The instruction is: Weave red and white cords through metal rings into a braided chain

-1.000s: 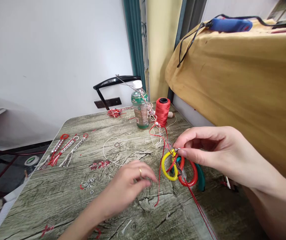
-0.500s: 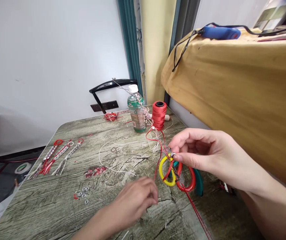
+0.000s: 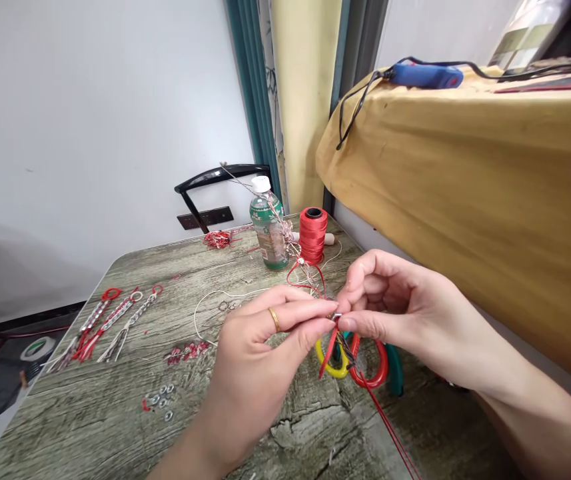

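Observation:
My left hand (image 3: 270,347), with a ring on one finger, is closed, thumb and fingertips pinching a small silver metal nut (image 3: 336,317) from the left. From the right, my right hand (image 3: 390,300) pinches the same nut; the fingertips of both hands nearly meet and partly cover it. A flat red cord (image 3: 329,350) hangs from the nut, and thin dark-red cords (image 3: 385,417) run down toward the table's near edge. Just beneath the hands lie scissors with yellow and red handle loops (image 3: 382,373) and a teal-handled tool (image 3: 395,375).
On the wooden table (image 3: 130,393) are several loose nuts (image 3: 165,397), a red-and-silver beaded piece (image 3: 185,353) and three braided keychains (image 3: 115,313). Farther back stand a green-labelled bottle (image 3: 268,233) and a red thread spool (image 3: 313,235). A yellow cloth (image 3: 455,147) drapes the right side.
My left hand has risen from low over the table, moving right and up to meet my right hand at the nut. The right hand has stayed nearly in place, holding on.

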A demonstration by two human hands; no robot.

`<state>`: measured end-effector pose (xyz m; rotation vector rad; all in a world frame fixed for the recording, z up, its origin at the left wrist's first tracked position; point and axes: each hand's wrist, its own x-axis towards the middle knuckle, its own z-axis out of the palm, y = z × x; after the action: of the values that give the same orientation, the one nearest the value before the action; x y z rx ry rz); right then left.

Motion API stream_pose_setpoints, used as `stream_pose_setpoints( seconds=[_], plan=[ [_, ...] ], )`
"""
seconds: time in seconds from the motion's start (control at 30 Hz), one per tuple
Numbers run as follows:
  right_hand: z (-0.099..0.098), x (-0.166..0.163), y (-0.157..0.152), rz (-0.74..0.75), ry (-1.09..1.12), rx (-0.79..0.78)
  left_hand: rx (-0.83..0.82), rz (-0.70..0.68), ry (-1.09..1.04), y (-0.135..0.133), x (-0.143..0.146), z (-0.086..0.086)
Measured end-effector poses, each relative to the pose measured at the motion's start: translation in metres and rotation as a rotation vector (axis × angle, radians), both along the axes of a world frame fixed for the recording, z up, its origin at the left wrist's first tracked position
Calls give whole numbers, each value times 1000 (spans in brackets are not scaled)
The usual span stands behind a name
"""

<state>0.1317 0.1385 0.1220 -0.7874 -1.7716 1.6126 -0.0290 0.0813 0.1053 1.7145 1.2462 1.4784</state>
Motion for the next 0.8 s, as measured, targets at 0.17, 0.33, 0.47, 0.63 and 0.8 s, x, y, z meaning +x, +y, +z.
stream_pose_setpoints(
  seconds=[0.17, 0.33, 0.47, 0.63, 0.8],
  plan=[
    [0, -2, 1, -18, 22, -29, 34, 3, 50, 1, -1, -2],
    [-3, -7, -2, -8, 8, -66, -12, 48, -39, 3, 1, -6],
    [-5, -9, -9, 3, -83, 49, -22, 83, -54, 4, 1, -8],
    [-3, -6, -13, -54, -238, 247, -41, 90, -66, 4, -2, -7],
    [-2, -4, -13, -70, -314, 274, -108, 44, -165, 6, -4, -4]
  ],
)
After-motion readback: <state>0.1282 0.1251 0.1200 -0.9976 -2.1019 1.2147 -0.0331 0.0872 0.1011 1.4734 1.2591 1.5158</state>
